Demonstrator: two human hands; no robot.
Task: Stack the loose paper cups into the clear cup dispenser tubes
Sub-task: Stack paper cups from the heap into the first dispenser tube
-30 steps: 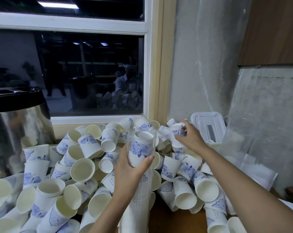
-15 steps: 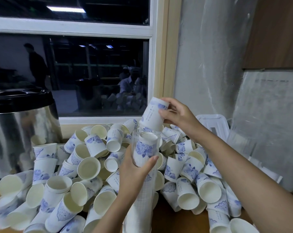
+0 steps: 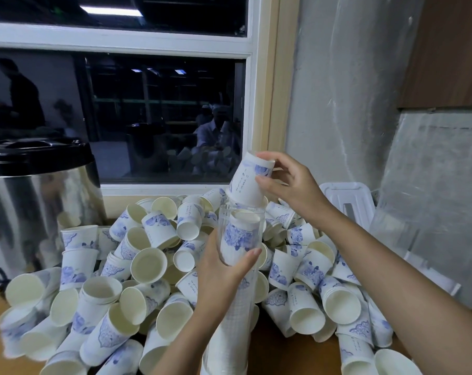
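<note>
A clear dispenser tube stands upright at the centre, filled with stacked white cups printed in blue. My left hand grips the tube just below its open top. My right hand holds one upside-down paper cup by its base, tilted, its rim right at the tube's mouth. A big heap of loose paper cups covers the wooden table all around the tube.
A steel urn with a black lid stands at the left. A dark window is behind the heap. A white plastic lid and crumpled clear plastic sheeting lie at the right by the wall.
My right hand took a cup from the back of the heap, lifted it, and lowered it upside down onto the tube's mouth. My left hand kept its hold on the tube.
</note>
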